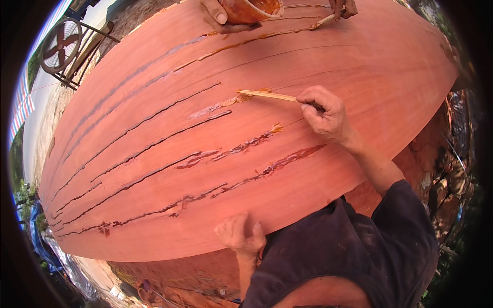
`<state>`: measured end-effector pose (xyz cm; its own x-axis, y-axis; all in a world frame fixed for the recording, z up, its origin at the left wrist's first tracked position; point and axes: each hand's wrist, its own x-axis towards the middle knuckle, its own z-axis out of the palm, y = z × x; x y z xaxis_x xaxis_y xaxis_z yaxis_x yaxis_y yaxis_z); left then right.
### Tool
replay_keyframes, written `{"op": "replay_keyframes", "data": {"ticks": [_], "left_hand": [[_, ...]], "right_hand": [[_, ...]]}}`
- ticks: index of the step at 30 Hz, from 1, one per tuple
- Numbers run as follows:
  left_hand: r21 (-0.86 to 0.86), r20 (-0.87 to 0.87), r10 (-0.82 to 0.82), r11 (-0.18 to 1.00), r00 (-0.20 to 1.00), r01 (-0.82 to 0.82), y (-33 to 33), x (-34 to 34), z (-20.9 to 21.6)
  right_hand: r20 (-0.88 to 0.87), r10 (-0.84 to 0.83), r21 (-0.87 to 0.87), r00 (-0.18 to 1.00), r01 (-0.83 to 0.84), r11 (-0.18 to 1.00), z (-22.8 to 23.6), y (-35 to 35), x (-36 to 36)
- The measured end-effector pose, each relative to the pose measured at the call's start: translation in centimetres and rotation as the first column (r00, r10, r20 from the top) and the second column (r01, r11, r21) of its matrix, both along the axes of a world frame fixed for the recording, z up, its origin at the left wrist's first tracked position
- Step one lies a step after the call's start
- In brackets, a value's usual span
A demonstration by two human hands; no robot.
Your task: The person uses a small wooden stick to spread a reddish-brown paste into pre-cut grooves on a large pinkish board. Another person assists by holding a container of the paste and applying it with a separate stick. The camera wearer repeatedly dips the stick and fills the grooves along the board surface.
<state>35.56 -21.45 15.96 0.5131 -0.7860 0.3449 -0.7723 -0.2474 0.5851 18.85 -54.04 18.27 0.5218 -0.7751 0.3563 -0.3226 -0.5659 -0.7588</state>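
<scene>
A large curved wooden surface of reddish planks [328, 182], shaped like an upturned boat hull, spreads before me. My right hand [326, 112] grips a flat pale wooden stick [272, 95]. The stick's far tip touches a smear of orange-brown paste [231, 102] lying along a seam. My left hand [240, 233] rests on the planks near the close edge, fingers apart and nothing in it. Several dark seams run lengthwise to the left, some coated with dark red paste [292, 158] and greyish-purple paste.
Across the hull, another person's hand [213, 13] holds a tub of orange paste [251, 9]. That person's other hand [343, 7] works a stick along a seam. A round fan [61, 46] stands at the far left. Stones [447, 197] lie off to the right.
</scene>
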Motion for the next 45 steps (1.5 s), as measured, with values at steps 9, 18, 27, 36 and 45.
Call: {"op": "replay_keyframes", "data": {"ticks": [9,18,27,36,45], "left_hand": [[-0.031,0.002,-0.008,0.999,1.0,0.008,0.0,0.0,-0.5],[0.017,0.022,-0.017,1.0,1.0,0.017,0.2,0.0,-0.5],[0.03,0.029,-0.031,0.999,0.999,0.03,0.2,-0.1,-0.4],[0.022,0.025,-0.038,0.999,0.999,0.038,0.4,0.0,-0.6],[0.024,0.029,-0.046,0.999,0.999,0.045,0.5,0.1,-0.6]], "right_hand": [[0.037,0.021,0.039,0.999,-0.022,0.999,-0.8,1.3,0.9],[0.029,-0.05,0.216,0.998,0.043,0.975,-0.9,1.9,-0.6],[0.015,-0.176,0.258,0.984,0.166,0.952,-1.0,3.2,-2.1],[0.025,-0.323,0.447,0.946,0.279,0.85,-0.6,3.4,-4.0],[0.061,-0.374,0.629,0.926,0.255,0.735,-1.0,2.6,-4.5]]}}
